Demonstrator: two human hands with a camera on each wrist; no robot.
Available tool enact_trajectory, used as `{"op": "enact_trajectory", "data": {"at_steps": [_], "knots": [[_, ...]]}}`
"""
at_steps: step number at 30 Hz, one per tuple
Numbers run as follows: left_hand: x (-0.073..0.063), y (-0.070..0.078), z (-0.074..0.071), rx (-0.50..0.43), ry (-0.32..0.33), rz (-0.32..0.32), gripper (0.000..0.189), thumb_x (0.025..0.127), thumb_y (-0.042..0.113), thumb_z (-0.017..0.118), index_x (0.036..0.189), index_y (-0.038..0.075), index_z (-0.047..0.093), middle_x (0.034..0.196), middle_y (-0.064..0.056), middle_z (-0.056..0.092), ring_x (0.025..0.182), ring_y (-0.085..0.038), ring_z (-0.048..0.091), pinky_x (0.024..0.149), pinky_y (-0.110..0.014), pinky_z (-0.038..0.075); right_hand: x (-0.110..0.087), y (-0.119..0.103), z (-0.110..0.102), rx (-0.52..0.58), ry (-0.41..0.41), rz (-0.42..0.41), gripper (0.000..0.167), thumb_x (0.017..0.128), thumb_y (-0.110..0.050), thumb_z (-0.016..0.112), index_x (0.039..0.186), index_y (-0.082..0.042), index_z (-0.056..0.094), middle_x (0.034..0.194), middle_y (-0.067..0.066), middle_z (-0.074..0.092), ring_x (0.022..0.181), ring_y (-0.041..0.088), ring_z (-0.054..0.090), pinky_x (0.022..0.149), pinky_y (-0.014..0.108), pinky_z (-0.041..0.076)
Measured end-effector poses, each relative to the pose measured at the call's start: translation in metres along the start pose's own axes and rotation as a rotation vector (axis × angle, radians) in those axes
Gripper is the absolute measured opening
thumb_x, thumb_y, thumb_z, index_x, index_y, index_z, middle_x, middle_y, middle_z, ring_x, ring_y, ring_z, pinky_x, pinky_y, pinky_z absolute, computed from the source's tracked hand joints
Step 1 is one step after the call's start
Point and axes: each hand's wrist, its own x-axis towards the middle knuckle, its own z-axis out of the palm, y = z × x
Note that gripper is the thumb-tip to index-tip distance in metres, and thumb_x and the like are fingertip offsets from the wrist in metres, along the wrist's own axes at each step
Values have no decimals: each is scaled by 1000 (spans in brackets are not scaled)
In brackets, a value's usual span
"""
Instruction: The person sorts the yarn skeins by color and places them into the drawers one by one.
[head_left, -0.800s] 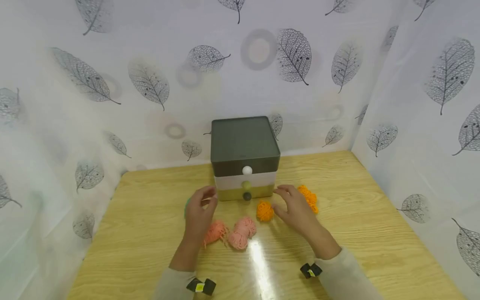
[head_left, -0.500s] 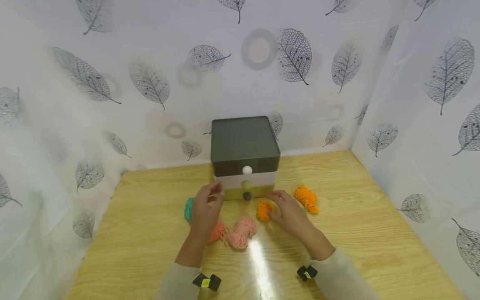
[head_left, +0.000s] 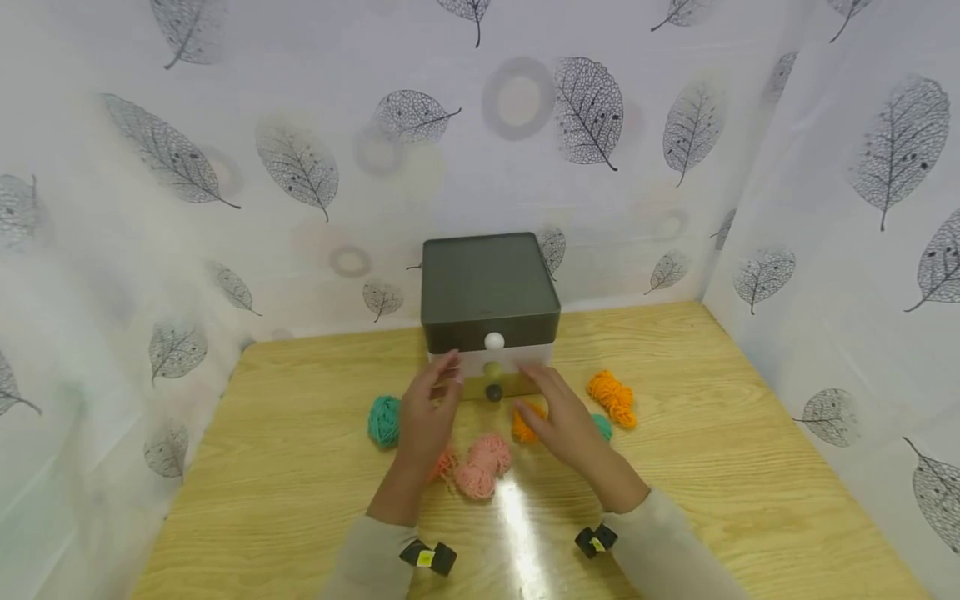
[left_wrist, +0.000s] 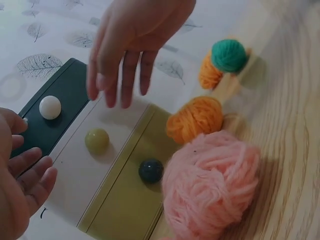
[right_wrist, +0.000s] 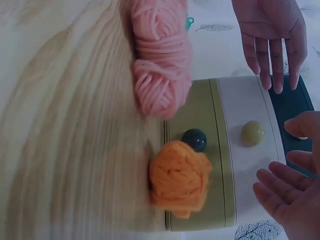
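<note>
A small box of stacked drawers (head_left: 487, 279) stands at the back of the table, with a dark green top tier, a white middle and an olive bottom. Its knobs are a white knob (head_left: 494, 341), an olive knob (left_wrist: 97, 141) and a dark knob (right_wrist: 194, 140). My left hand (head_left: 429, 417) hovers before its left side, fingers relaxed and holding nothing. Opposite it, my right hand (head_left: 564, 423) hovers before the right side, also holding nothing, and partly covers an orange yarn ball (head_left: 527, 425). Between the forearms lies a pink yarn skein (head_left: 483, 467).
A green yarn ball (head_left: 384, 422) lies left of my left hand; coral yarn (head_left: 446, 467) is partly hidden by that arm. An orange skein (head_left: 612, 398) and a smaller green ball (head_left: 602, 426) lie at the right. A leaf-patterned cloth (head_left: 315, 250) hangs behind the wooden table (head_left: 285, 483).
Both hands have moved inward and up toward the drawer box, nearer each other. The green balls have come into view beside the hands. The yarn and drawers have not visibly moved.
</note>
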Motion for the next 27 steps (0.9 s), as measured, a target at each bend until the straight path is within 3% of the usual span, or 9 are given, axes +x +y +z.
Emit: {"op": "enact_trajectory", "data": {"at_steps": [5, 8, 11, 14, 20, 24, 27], "knots": [[2, 0, 3, -41, 107, -17, 38, 98, 9, 63, 136, 13, 58, 125, -9, 62, 117, -19, 59, 95, -30, 55, 12, -8, 4, 52, 86, -62, 57, 97, -15, 69, 148, -5, 47, 141, 13, 56, 122, 29, 61, 105, 46, 52], [4, -2, 2, -39, 185, -43, 38, 96, 6, 63, 133, 7, 54, 125, -10, 55, 118, -21, 53, 96, -37, 50, 18, -13, 6, 83, 99, -87, 57, 98, -14, 67, 150, -5, 44, 138, 15, 56, 121, 30, 61, 104, 47, 53], [6, -5, 1, -10, 216, -63, 44, 94, 6, 65, 135, 5, 49, 132, -11, 49, 126, -24, 48, 101, -42, 46, 22, -17, 6, 92, 93, -86, 58, 99, -16, 66, 151, -7, 42, 136, 15, 56, 122, 30, 60, 106, 46, 52], [11, -9, -1, 13, 185, -80, 59, 94, 7, 66, 147, 11, 41, 144, -10, 44, 137, -23, 43, 109, -46, 43, 27, -17, 7, 106, 91, -85, 59, 99, -15, 66, 152, -7, 41, 134, 16, 57, 121, 29, 61, 104, 44, 54], [22, -10, -8, 42, 58, -16, 85, 96, 11, 68, 163, 25, 18, 161, -9, 29, 150, -25, 32, 118, -53, 39, 38, -20, 7, 111, 106, -104, 57, 99, -11, 65, 151, -6, 43, 132, 16, 57, 118, 28, 63, 98, 40, 57], [30, -6, -13, 15, -6, 31, 86, 97, 9, 67, 163, 29, 15, 163, -12, 27, 151, -33, 32, 115, -60, 39, 44, -24, 5, 84, 140, -100, 49, 99, -8, 64, 146, -5, 50, 123, 16, 60, 109, 27, 65, 92, 39, 60], [35, -6, -16, 22, -37, 31, 82, 98, 7, 63, 163, 29, 18, 161, -14, 29, 148, -38, 35, 113, -62, 42, 48, -26, 6, 61, 167, -97, 45, 98, -7, 64, 142, -5, 55, 117, 15, 61, 102, 26, 67, 87, 37, 61]]}}
